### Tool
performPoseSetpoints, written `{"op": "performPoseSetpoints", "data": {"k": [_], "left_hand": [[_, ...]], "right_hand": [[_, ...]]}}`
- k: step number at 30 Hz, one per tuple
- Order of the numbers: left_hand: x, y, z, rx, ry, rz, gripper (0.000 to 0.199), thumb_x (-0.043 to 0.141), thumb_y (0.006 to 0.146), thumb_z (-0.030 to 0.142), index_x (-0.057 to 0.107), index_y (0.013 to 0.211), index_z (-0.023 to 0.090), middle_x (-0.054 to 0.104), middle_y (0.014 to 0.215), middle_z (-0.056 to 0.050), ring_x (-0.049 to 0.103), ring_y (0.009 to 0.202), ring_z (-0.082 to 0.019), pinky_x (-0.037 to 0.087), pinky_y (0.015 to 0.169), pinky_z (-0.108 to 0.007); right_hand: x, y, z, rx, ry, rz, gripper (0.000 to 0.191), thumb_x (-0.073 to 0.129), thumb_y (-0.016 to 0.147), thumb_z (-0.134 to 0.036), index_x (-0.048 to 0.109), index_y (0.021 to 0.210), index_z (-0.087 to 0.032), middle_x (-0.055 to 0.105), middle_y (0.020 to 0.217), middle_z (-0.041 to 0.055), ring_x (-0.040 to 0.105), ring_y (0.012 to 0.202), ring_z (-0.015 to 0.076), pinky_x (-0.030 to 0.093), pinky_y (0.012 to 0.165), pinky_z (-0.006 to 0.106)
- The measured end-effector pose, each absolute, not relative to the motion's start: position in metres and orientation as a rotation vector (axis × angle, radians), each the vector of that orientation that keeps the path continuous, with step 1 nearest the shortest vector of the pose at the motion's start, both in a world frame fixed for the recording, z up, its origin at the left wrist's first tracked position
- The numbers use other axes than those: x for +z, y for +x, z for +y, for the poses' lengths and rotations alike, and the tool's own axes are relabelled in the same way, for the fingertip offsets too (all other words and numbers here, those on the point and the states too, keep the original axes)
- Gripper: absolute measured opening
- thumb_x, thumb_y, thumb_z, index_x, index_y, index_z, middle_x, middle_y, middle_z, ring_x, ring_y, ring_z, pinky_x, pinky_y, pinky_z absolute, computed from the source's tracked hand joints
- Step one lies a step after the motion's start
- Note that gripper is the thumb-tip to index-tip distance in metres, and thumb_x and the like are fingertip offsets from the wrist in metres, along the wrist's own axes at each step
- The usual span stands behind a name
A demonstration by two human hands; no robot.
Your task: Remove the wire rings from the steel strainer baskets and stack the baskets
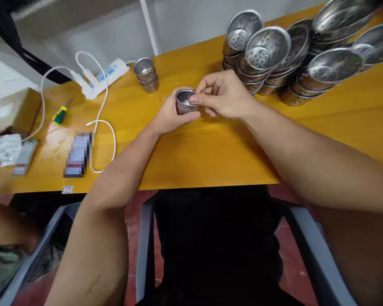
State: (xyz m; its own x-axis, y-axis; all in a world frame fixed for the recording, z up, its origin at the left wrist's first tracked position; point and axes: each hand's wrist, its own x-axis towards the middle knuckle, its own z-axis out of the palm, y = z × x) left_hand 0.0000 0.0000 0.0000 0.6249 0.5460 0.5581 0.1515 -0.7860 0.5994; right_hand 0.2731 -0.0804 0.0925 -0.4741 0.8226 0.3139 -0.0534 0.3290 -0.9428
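Wooden table. R: big stacks of perf. metal cups. Ctr.: R hand, L hand. Back L: small cup stack. Smallest: single cup, gripped by L, rim pinched by R; prob. mid-handling; which stacks are done, can't tell.

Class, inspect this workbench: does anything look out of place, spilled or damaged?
Perhaps: the white cable lies in a loose, untidy loop beside the phone. Marks on the table left of it might be a spill. Nothing looks broken.

Room between forearms, cup stacks rightward
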Motion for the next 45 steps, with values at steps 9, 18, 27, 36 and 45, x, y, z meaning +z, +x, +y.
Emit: {"op": "performPoseSetpoints", "data": {"k": [9,18,27,36,45], "left_hand": [[-0.01,0.004,0.013,1.139,2.343,0.681,0.111,0.085,0.102,0.108,0.057,0.175,0.029,0.078,0.161,-0.014,0.083,0.155,-0.039,0.063,0.144,-0.064],[-0.01,0.01,0.015,1.207,2.298,0.684,0.111,0.083,0.105,0.106,0.049,0.181,0.032,0.075,0.165,-0.015,0.083,0.156,-0.038,0.063,0.143,-0.062],[-0.016,0.007,0.018,1.214,2.322,0.609,0.11,0.086,0.108,0.098,0.044,0.185,0.032,0.074,0.166,-0.015,0.083,0.154,-0.038,0.065,0.142,-0.061],[-0.02,0.012,0.02,1.162,2.399,0.547,0.12,0.08,0.115,0.092,0.016,0.2,0.037,0.059,0.183,-0.018,0.073,0.17,-0.043,0.06,0.148,-0.066],[-0.025,0.008,0.021,1.129,2.446,0.602,0.109,0.065,0.126,0.086,0.005,0.202,0.039,0.053,0.185,-0.019,0.069,0.17,-0.04,0.056,0.149,-0.067]], "right_hand": [[0.075,0.279,-0.069,0.765,-0.818,-1.775,0.092,0.104,0.085,-0.113,0.086,0.128,-0.034,0.088,0.122,0.0061,0.066,0.088,0.0243,0.059,0.073,0.043],[0.079,0.284,-0.084,0.424,-0.892,-2.022,0.079,0.063,0.119,-0.103,0.097,0.15,-0.039,0.084,0.154,0.0198,0.079,0.139,0.0512,0.074,0.116,0.073],[0.068,0.279,-0.084,0.428,-0.858,-2.161,0.061,0.086,0.119,-0.082,0.095,0.159,-0.036,0.078,0.162,0.0198,0.075,0.151,0.0532,0.063,0.135,0.08],[0.069,0.277,-0.085,0.382,-0.859,-2.098,0.072,0.096,0.112,-0.073,0.079,0.173,-0.039,0.076,0.17,0.0193,0.069,0.163,0.0552,0.064,0.139,0.08],[0.12,0.276,-0.113,0.227,-0.969,-2.031,0.102,0.099,0.106,-0.074,0.055,0.193,-0.043,0.064,0.19,0.0144,0.053,0.18,0.0532,0.048,0.158,0.079]]}}
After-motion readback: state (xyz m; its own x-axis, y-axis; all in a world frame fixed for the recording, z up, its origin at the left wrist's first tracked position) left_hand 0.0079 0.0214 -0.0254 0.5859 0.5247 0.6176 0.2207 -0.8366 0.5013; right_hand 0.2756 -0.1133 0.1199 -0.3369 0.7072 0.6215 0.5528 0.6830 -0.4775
